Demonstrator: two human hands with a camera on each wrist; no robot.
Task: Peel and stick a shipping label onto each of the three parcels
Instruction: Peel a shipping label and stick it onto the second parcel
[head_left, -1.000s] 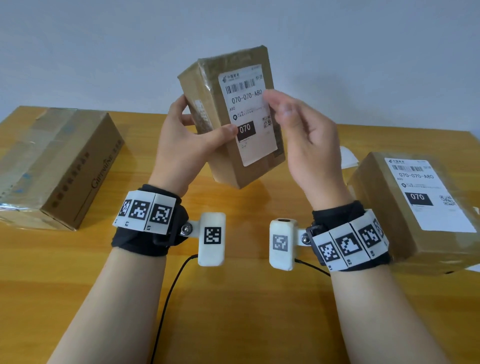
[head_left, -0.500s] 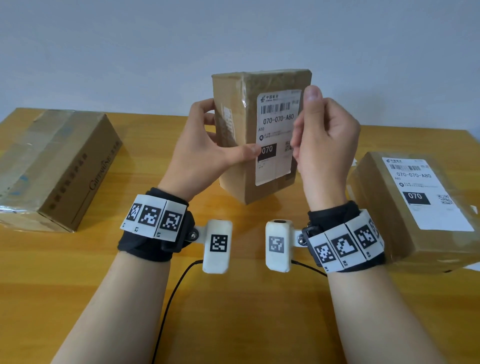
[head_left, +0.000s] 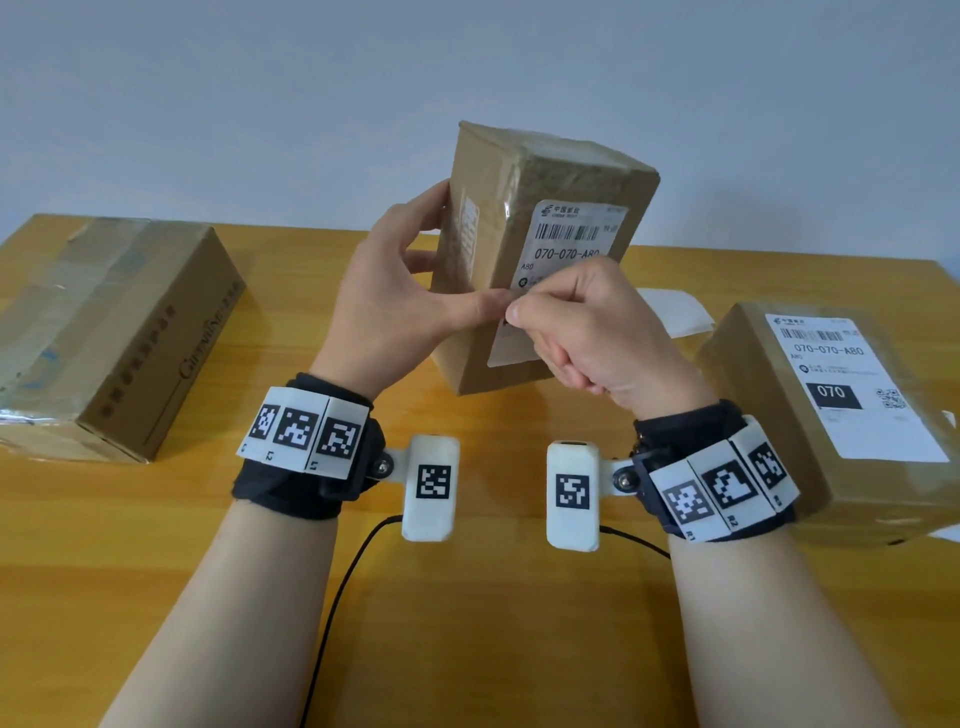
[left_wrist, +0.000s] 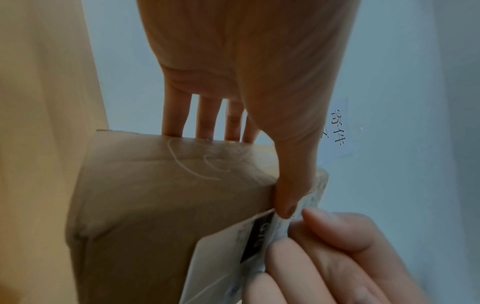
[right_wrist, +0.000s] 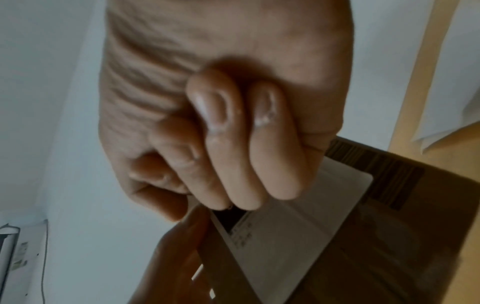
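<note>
My left hand (head_left: 395, 306) grips parcel (head_left: 524, 244) aloft, frame centre; right hand (head_left: 587, 332) curled, pinching label (head_left: 566, 244) edge. Risk: corner lifts or creases if pinch drags; parcel slips onto worktop (head_left: 493, 623).

Three brown cardboard parcels, taped over. Middle parcel (head_left: 524, 291) held upright in the air above the table, tilted a little, white shipping label (head_left: 566, 244) on its front face with barcode and "070-070-A80" (lower part hidden behind fingers). Right parcel (head_left: 779, 415) lying flat on the table, white label (head_left: 852, 384) stuck on its top face, same code, black "070" block, small QR square. Left parcel (head_left: 109, 332) lying flat at the table's left end, printed lettering on its side, no label on the faces in view.
</note>
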